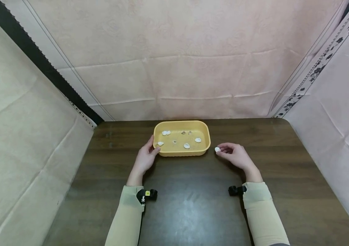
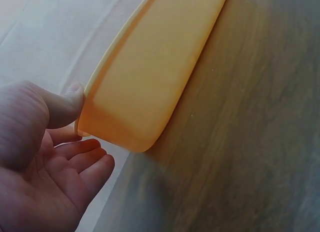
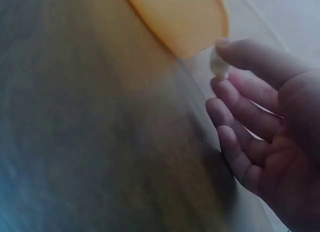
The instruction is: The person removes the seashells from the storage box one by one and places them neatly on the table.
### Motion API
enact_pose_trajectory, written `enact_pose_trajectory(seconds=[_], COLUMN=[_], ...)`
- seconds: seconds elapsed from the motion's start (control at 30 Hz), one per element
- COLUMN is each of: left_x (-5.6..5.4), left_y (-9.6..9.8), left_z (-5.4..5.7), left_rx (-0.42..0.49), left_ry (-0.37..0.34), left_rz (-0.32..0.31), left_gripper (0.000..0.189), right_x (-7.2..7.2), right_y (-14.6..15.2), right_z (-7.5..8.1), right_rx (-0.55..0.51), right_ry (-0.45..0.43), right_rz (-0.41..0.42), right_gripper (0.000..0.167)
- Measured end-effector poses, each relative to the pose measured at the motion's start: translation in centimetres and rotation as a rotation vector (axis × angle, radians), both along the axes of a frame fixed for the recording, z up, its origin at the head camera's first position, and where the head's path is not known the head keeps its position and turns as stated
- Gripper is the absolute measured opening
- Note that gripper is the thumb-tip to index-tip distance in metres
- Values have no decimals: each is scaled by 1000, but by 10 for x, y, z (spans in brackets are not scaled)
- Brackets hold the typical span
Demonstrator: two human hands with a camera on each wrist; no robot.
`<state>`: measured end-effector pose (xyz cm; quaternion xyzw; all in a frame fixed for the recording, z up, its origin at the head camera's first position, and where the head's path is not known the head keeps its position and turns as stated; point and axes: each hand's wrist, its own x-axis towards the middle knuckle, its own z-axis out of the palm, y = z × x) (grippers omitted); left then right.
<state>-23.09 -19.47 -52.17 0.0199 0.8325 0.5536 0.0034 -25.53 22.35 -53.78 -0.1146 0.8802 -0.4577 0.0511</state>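
Note:
A shallow yellow plastic tray [image 1: 182, 153] with rounded corners stands at the far side of the table. Its left end is pinched at the rim by my left hand [image 1: 146, 158], thumb on top and index finger below, as the left wrist view shows. The other left fingers curl loosely beside the tray wall [image 2: 150, 77]. To the right of the tray, my right hand [image 1: 235, 155] pinches a small white shell-like piece [image 3: 219, 64] between thumb and fingertips. Inside the tray lie several similar white pieces [image 1: 186, 146] and a few smaller brownish ones [image 1: 183, 133].
The dark brown wooden table [image 1: 190, 205] extends toward me, with a glossy reflection near its front. Pale cloth [image 1: 174, 78] hangs behind the table's far edge and along both sides. Each wrist wears a small black camera [image 1: 237, 190].

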Motion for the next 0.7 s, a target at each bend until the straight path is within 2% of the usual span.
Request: enact_pose_trajectory(seconds=[0.13, 0.7], left_x=[0, 1], left_y=[-1, -3], left_z=[-1, 0], left_rx=[-12, 9], left_ry=[-1, -29], left_rz=[1, 0], left_gripper=[68, 68], right_x=[-1, -2], right_y=[-3, -16], right_z=[0, -5], right_rx=[49, 120], right_ry=[0, -21], right_rz=[22, -44], right_gripper=[32, 31])
